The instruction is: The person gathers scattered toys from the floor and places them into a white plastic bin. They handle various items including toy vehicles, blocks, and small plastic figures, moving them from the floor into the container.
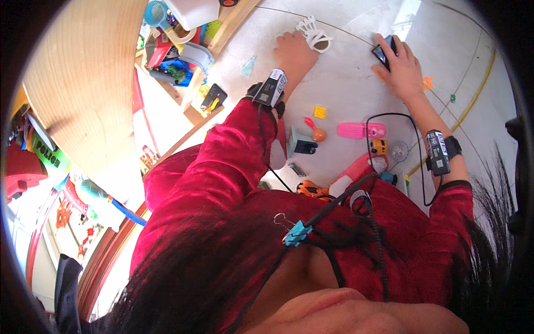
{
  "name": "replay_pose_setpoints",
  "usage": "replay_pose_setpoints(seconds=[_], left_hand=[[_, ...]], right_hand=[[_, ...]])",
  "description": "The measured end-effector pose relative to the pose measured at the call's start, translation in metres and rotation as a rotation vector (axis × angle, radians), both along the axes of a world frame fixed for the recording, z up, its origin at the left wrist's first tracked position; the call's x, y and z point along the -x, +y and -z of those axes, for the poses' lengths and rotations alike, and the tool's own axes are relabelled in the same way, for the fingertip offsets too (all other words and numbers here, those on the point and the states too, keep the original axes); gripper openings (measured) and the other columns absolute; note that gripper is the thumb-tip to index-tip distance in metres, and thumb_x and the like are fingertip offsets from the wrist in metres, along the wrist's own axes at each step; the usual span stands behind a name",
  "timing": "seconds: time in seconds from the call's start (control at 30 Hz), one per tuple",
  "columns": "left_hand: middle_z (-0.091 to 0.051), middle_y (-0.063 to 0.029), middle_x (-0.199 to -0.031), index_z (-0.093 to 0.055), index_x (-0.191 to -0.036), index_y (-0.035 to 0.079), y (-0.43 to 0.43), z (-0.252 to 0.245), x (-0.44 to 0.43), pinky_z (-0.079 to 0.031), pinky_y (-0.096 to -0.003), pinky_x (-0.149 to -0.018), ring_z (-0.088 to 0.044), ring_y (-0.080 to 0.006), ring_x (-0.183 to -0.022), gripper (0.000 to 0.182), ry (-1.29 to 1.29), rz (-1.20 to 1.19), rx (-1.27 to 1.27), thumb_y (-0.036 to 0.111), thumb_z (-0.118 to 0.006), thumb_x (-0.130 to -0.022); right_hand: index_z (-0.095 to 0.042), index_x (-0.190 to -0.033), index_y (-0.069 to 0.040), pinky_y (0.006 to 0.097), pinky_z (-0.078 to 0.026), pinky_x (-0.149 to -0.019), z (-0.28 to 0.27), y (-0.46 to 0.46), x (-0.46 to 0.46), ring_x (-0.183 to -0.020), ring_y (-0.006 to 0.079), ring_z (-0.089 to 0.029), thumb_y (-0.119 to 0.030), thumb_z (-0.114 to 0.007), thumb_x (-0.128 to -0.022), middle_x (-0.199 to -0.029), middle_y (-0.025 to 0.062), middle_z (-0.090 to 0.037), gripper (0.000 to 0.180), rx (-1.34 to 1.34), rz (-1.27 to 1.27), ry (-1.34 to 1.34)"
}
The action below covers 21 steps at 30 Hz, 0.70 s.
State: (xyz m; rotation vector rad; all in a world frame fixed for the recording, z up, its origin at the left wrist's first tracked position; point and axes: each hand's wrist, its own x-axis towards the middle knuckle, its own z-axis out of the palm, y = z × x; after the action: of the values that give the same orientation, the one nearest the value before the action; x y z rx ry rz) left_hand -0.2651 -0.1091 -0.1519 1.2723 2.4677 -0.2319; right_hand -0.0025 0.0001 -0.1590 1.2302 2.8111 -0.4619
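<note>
My left hand (294,52) is over the tiled floor with its fingers curled. A white plastic toy piece (313,35) with several prongs and a ring-shaped end sits against its thumb side; the thumb itself is hidden, so the hold is unclear. Farther right, my right hand (402,71) has its fingers and thumb around a glossy black object (383,52), partly covered by the hand. Orange pieces (428,82) lie beside and under that hand. Between my arms are a yellow toy block (320,112), a red and orange rattle (319,134) and a pink toy phone (361,130).
A wooden-framed bin (196,92) full of toys stands at the left, near a wooden board (79,75). By my feet lie a yellow toy car (379,146), a clear ball (399,151) and an orange-black toy (311,188). Black cables (423,167) run from my wrist devices.
</note>
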Motion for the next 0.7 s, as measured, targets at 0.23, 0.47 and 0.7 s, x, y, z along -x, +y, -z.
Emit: replay_pose_setpoints(seconds=[0.23,0.47,0.7], left_hand=[[-0.060,-0.0175,-0.114,-0.064,-0.112,0.001,-0.014,0.004,0.000,-0.052,-0.0482,-0.089,-0.056,-0.0360,-0.113,0.051,-0.068,-0.022,0.084,0.034,-0.073,-0.074],[-0.063,-0.0173,-0.114,-0.068,-0.109,0.005,-0.027,-0.002,0.002,-0.053,-0.0477,-0.088,-0.059,-0.0385,-0.106,0.051,-0.059,0.066,0.126,0.039,-0.072,-0.072],[-0.065,-0.0166,-0.105,-0.072,-0.101,0.006,-0.031,-0.002,0.010,-0.054,-0.0460,-0.081,-0.062,-0.0367,-0.100,0.043,-0.181,-0.010,0.208,0.033,-0.072,-0.068]], right_hand=[[-0.046,-0.143,-0.027,0.0475,-0.050,-0.093,0.017,0.019,-0.006,-0.124,0.0264,-0.051,-0.039,-0.068,-0.088,-0.143,0.0050,-0.048,0.061,-0.059,-0.013,-0.041],[-0.047,-0.143,-0.028,0.0462,-0.050,-0.093,0.013,0.022,0.000,-0.125,0.0277,-0.051,-0.042,-0.066,-0.089,-0.144,0.0053,-0.048,0.059,-0.033,0.008,-0.066],[-0.047,-0.143,-0.028,0.0461,-0.049,-0.094,0.008,0.026,0.002,-0.125,0.0292,-0.051,-0.042,-0.067,-0.088,-0.145,0.0051,-0.046,0.059,0.009,0.020,-0.071]])
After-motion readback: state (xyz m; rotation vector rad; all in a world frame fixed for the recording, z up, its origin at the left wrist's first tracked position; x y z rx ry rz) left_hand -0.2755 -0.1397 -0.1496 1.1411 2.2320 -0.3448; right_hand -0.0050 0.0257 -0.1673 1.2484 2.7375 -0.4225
